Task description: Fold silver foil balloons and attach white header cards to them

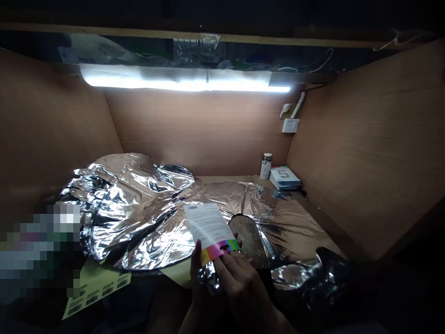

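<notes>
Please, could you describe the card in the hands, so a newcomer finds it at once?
Inside the wooden booth lies crumpled silver foil. Over its near part, the left hand holds the card, the right hand at its lower end. Unlike the yellow label sheet at left, this is white with text lines and a rainbow-coloured band.

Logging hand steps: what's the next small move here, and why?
Probably press the right hand along the coloured band of the card: it lies over the band's lower edge, while the left hand holds the card's left side.
</notes>
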### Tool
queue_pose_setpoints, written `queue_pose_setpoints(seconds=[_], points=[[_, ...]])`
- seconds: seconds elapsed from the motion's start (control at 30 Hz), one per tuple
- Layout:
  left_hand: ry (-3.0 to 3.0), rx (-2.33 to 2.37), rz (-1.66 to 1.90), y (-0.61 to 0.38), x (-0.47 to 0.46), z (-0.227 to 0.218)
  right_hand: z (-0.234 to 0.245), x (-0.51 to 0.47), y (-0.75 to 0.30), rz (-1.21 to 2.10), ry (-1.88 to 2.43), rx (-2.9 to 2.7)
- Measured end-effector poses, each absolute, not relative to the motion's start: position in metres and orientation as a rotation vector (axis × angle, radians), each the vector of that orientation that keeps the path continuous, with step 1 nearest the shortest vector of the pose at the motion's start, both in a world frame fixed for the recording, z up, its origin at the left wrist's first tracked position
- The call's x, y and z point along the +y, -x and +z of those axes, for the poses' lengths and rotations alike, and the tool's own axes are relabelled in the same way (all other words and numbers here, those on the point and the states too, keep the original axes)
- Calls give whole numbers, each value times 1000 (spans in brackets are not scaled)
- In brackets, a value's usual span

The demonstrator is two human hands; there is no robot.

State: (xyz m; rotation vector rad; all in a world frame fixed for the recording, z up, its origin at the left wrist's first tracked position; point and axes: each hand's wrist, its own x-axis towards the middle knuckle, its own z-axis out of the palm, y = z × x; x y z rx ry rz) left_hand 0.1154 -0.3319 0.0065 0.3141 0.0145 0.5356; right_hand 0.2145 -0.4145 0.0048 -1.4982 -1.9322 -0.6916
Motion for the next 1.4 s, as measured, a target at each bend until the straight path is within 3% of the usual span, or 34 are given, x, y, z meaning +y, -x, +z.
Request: queue_pose_setpoints(seconds=[0.13, 0.33, 0.53, 0.97, 1.4], points=[[-292, -26, 528, -115, -326, 10, -3, -416, -215, -846, 1514, -1991], [-277, -37, 538, -118, -327, 11, 3, -414, -215, -512, 1640, -2027], [-296, -104, 543, -115, -318, 17, -23, -423, -208, -867, 1579, -2056], [-291, 27, 495, -119, -326, -1, -22, -425, -219, -792, 1527, -2117], [-330, 147, 547, -130, -342, 13, 22, -413, -212, -27, 1899, -1893]])
